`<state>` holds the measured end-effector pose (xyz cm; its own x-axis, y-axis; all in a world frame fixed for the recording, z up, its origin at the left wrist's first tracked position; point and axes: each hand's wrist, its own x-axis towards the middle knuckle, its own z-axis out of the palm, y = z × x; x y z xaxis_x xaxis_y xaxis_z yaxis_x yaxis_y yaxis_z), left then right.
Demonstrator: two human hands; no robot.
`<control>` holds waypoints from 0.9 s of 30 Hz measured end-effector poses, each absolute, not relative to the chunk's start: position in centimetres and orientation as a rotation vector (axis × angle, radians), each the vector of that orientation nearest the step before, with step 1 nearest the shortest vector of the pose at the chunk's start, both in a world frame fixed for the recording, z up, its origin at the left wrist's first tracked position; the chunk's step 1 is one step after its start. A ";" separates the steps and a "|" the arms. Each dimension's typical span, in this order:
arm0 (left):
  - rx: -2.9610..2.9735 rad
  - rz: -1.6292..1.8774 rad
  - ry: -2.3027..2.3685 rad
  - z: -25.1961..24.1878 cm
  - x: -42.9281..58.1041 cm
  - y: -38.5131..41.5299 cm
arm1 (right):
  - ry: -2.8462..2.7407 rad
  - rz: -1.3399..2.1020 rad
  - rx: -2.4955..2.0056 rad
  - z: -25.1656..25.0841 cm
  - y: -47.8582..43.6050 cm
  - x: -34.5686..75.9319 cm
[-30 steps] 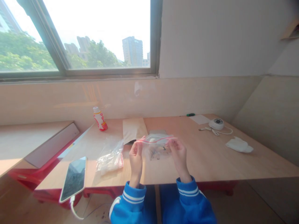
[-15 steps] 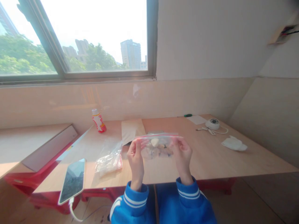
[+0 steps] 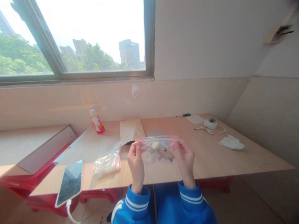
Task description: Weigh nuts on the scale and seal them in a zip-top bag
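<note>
A clear zip-lock bag (image 3: 158,152) with a red line along its top hangs between my two hands above the table. Inside it are several pale and brownish lumps, perhaps stones or shells; I cannot tell which. My left hand (image 3: 136,160) pinches the bag's upper left corner, and my right hand (image 3: 185,157) pinches the upper right one. The zip strip is pulled straight between them; whether it is sealed cannot be made out. Left of my left hand lies a pile of clear plastic bags (image 3: 107,163) with red edges.
On the wooden table (image 3: 210,158) are a phone with a cable (image 3: 71,180), a red-and-white bottle (image 3: 97,122), a beige paper sheet (image 3: 132,132), a grey flat object (image 3: 154,133), a small white fan-like device (image 3: 210,123), a crumpled white tissue (image 3: 231,142) and a green-handled screwdriver (image 3: 186,115).
Both hands still hold the bag by its corners, slightly lower in view, and its contents look clearer. The whole view has shifted slightly as my head turned a little right.
</note>
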<state>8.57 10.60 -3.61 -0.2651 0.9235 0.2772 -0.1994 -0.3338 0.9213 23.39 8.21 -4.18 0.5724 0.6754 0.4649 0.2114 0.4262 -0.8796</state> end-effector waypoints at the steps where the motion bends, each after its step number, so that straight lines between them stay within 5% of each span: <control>1: 1.141 1.738 1.063 -3.5 8.7 10.5 | -0.956 0.340 -1.128 -4.1 8.1 23.3; 27: 1.137 1.540 0.846 -3.8 6.6 10.7 | -0.914 0.376 -1.170 -3.9 7.1 24.6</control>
<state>6.58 10.73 -3.79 -0.0561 0.9670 0.2485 -0.3084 -0.2535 0.9169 24.57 7.13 -3.87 0.5998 0.6832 0.4165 0.1931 0.3816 -0.9039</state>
